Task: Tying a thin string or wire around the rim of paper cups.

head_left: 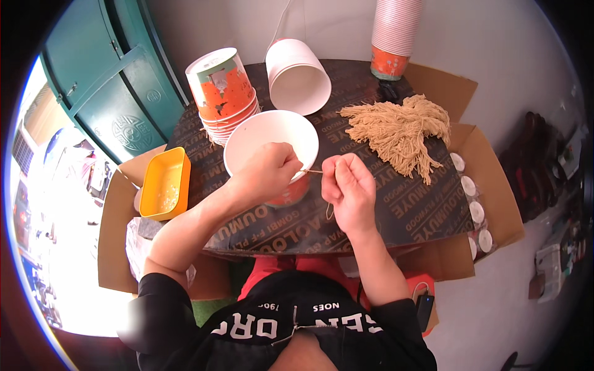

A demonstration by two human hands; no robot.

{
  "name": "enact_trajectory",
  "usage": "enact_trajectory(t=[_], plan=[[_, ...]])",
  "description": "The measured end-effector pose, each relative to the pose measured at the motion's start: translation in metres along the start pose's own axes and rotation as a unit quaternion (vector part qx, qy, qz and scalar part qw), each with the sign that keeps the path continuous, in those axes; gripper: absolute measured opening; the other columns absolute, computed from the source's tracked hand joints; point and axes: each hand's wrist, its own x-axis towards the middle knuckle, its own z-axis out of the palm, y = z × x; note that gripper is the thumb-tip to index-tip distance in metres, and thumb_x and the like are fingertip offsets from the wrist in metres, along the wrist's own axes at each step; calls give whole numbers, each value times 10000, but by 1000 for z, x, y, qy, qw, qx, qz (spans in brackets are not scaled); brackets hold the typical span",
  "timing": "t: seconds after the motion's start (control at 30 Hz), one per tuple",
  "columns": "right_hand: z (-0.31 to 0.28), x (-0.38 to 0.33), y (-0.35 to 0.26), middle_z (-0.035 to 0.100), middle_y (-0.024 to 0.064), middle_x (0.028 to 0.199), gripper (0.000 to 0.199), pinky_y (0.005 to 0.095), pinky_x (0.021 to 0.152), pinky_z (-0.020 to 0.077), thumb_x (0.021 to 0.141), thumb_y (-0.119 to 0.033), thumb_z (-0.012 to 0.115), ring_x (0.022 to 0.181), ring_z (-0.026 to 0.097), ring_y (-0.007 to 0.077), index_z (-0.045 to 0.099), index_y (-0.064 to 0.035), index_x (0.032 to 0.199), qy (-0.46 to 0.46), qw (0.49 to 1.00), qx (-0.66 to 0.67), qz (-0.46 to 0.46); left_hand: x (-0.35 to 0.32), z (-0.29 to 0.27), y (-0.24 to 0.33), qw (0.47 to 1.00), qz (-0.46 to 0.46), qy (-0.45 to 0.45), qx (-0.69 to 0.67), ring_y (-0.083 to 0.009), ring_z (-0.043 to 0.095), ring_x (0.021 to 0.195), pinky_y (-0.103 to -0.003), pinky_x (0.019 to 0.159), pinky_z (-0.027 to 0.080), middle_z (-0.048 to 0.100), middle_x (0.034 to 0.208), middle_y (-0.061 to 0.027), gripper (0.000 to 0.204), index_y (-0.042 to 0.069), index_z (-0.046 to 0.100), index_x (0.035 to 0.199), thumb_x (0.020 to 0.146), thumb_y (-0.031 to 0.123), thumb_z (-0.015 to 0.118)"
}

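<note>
A white paper bucket with an orange outside (pixel 247 133) stands upright before me, its mouth facing up. My left hand (pixel 270 166) is closed in a fist at its near right rim, pinching one end of a thin tan string (pixel 314 171). The string runs taut to my right hand (pixel 349 185), whose fingers are curled round it just right of the bucket. Below my right hand a loose loop of the string hangs down. What sits inside the left fist is hidden.
Behind stand stacked upturned orange buckets (pixel 219 86), a white stack on its side (pixel 300 86) and a tall stack (pixel 391 46). A bundle of tan strings (pixel 405 133) lies right. A yellow tray (pixel 166 185) sits left. Cardboard boxes (pixel 489 179) flank the dark table (pixel 297 232).
</note>
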Motion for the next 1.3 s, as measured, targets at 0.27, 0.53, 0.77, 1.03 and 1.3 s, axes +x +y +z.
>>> enact_trajectory(t=[0.27,0.53,0.77,1.03,1.3], plan=[[-19,38,-6,535,-22,745,159,193,480,328,1015,-209,556,567,417,33,583,-76,932,99,994,29,33,-7,-54,-31,979,187,64,52,-259,577,1083,-366,935,485,617,1126,-130,270,3,634,1028,828,-112,493],[-6,15,-37,535,-13,781,122,166,465,292,1012,-118,522,544,372,8,582,-42,1086,65,998,-24,8,-18,-57,-69,938,205,58,274,-384,321,1418,-505,1166,303,418,1521,-135,254,76,720,1004,778,-25,662],[11,-18,-49,548,12,834,170,184,502,312,1016,-124,509,580,391,30,606,10,1054,6,1000,1,8,-49,-22,-27,929,269,109,230,-271,604,1025,-587,1160,247,626,795,-65,159,61,647,845,729,77,755],[17,-16,-17,507,13,798,251,230,473,300,1025,-247,442,560,365,88,588,-43,1025,7,973,213,92,-45,18,-1,895,308,305,111,-347,627,906,-490,945,466,629,1058,-170,311,-28,616,1041,741,-52,695],[15,-11,-12,505,24,761,263,241,477,297,1021,-222,423,538,343,96,599,-29,985,0,938,335,83,-89,73,5,968,81,136,-194,-113,577,575,-268,544,476,647,796,-111,507,-22,527,1283,822,19,733]])
